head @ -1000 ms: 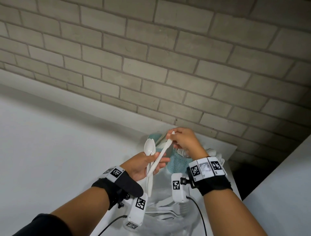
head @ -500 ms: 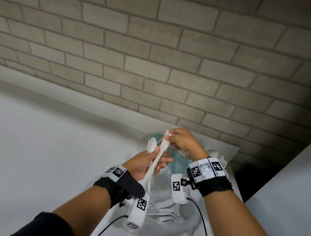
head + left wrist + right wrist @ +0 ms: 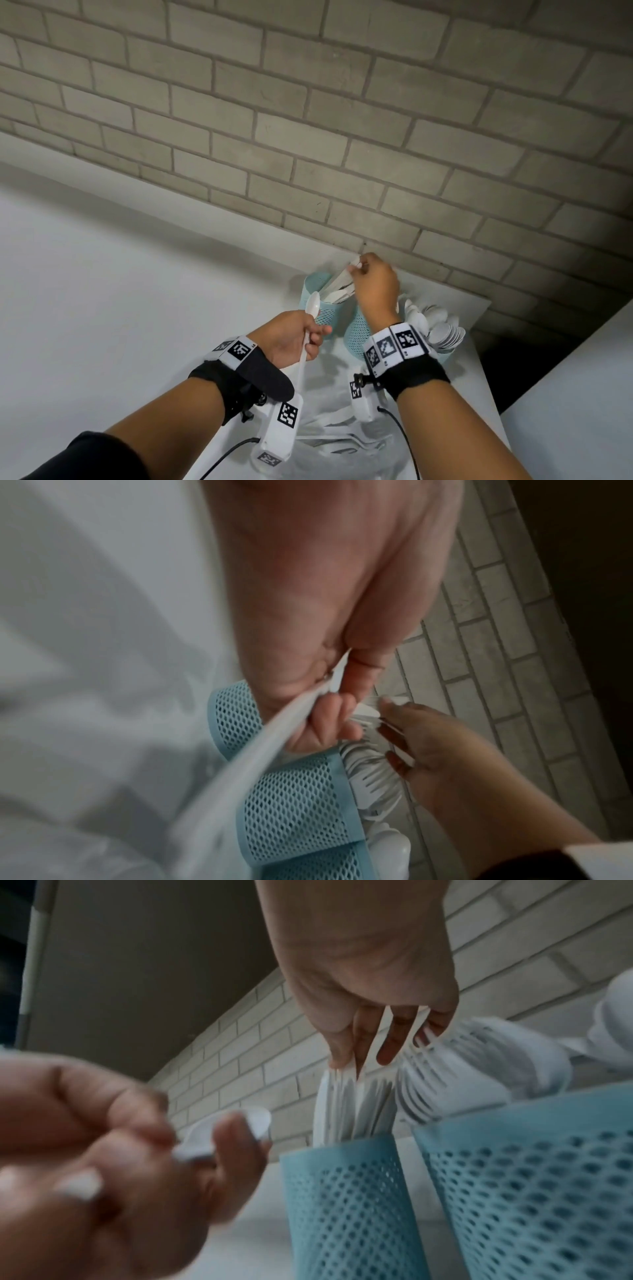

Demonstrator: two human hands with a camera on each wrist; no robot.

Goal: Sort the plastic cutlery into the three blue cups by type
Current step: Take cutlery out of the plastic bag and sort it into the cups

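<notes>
Right hand [image 3: 375, 284] is up over the far-left cup [image 3: 317, 308], fingers [image 3: 342, 1045] pinched together on the tip of a white knife [image 3: 354, 264] standing among the knives already packed in there. Left hand [image 3: 291, 337] waits just beside that cup, fingers curled tight round the stem of a white spoon [image 3: 312, 305], bowl up. Here's the risk, as I judge it: these pieces are thin, smooth, slippery plastic, and the knife cup looks crowded, so a piece let go too high could catch on its neighbours and tip out over the rim. The cups are light perforated mesh, tall and narrow, standing touching or nearly so; a nudge from the wrist could topple one. Fork tines [image 3: 441, 1074] bristle from the middle cup [image 3: 534, 1191] right under the knuckles, easy to snag. The spoon belongs with the rounded bowls heaped in the third cup [image 3: 442, 354] on the right, across the other arm. More cutlery lies on crinkly clear plastic [image 3: 342, 442] on the white desk [image 3: 102, 308].
</notes>
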